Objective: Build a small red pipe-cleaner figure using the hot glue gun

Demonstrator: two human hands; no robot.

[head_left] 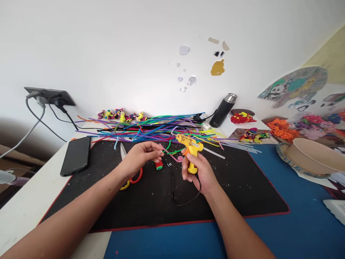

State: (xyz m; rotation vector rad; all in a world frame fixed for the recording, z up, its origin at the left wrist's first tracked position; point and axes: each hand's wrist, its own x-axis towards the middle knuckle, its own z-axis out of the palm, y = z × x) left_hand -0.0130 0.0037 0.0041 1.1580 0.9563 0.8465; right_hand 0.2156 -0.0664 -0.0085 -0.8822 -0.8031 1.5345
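Note:
My right hand is wrapped round the handle of a yellow glue gun, its nozzle pointing left. A black cord hangs from the gun in a loop over the black mat. My left hand pinches a tiny white piece between thumb and fingertips, left of the gun. Just below those fingertips lies a small red and green piece. A small googly eye is on the mat between my hands. Scissors with red and yellow handles lie partly hidden under my left hand.
Many coloured pipe cleaners lie along the wall. A black phone is at the left, and a dark flask leans at the back right. Small coloured figures, orange pieces and a large bowl are also around.

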